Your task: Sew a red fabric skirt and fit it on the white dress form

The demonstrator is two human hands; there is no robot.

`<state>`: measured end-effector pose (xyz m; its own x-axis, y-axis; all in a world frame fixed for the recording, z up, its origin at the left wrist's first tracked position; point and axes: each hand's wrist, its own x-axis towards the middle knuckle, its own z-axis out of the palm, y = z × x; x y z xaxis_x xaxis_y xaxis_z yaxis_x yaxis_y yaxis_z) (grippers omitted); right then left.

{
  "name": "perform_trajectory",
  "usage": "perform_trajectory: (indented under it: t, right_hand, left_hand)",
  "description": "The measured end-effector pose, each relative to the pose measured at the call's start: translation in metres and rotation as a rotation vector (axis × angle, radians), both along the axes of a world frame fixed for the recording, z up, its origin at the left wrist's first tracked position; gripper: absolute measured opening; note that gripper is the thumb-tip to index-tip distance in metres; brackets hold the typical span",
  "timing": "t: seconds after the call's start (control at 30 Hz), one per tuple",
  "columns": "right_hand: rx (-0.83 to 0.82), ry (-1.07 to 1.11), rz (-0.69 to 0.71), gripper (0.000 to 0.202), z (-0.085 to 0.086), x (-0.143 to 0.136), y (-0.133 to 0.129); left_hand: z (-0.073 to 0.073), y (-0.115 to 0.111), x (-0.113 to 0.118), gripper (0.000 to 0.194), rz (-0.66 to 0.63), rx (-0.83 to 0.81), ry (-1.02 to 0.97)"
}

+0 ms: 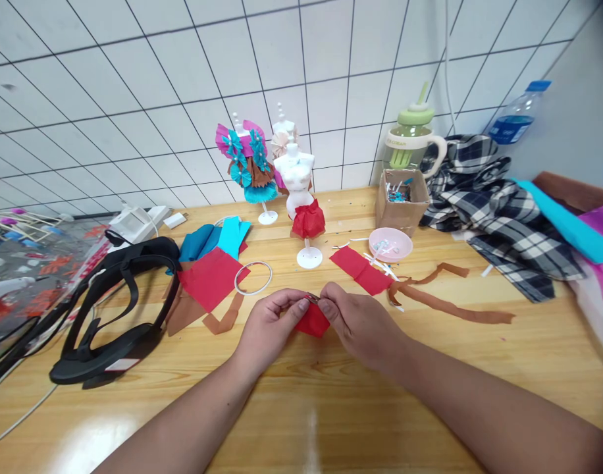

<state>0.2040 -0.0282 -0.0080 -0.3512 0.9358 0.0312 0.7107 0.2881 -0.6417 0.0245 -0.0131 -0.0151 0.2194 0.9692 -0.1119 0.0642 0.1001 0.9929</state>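
Note:
Between my hands, low over the table, is a small piece of red crepe paper [314, 321]. My left hand [274, 322] pinches its upper left side between thumb and fingers. Closed on the upper right side is my right hand [358, 322], thumb tip against the paper. A thin brownish edge shows along the top between the thumbs; I cannot make out what it is. Behind the hands stands a white mini mannequin [299, 181] on a round base, with a puffed red paper skirt [308, 218] around its hips. A silvery ring [253, 289] lies left of my hands.
Red paper sheets [213, 278] lie left, near a black headset [108, 322]. A dressed mannequin [252, 158] stands by the tiled wall. To the right are a pink dish [397, 247], brown paper strips [449, 306], a cardboard box [401, 210], a cup [413, 141] and plaid cloth [503, 210].

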Motion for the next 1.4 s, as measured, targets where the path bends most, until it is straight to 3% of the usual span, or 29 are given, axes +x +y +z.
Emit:
perform_trajectory:
  t: [0.23,0.53,1.4]
  right_hand:
    - [0.004,-0.015,-0.006,0.035,0.0012,-0.0005,-0.0008]
    - [0.03,-0.043,-0.027,0.035,-0.0006,-0.0018,-0.0013]
    - [0.035,-0.093,-0.03,0.035,-0.0003,-0.0065,-0.002]
  left_hand:
    - [-0.0024,0.0009,0.0003,0.017,-0.009,0.048,0.049]
    - [-0.002,0.0007,0.0012,0.023,0.018,-0.007,-0.034]
    - [-0.0036,-0.0006,0.0035,0.028,-0.007,-0.022,-0.008]
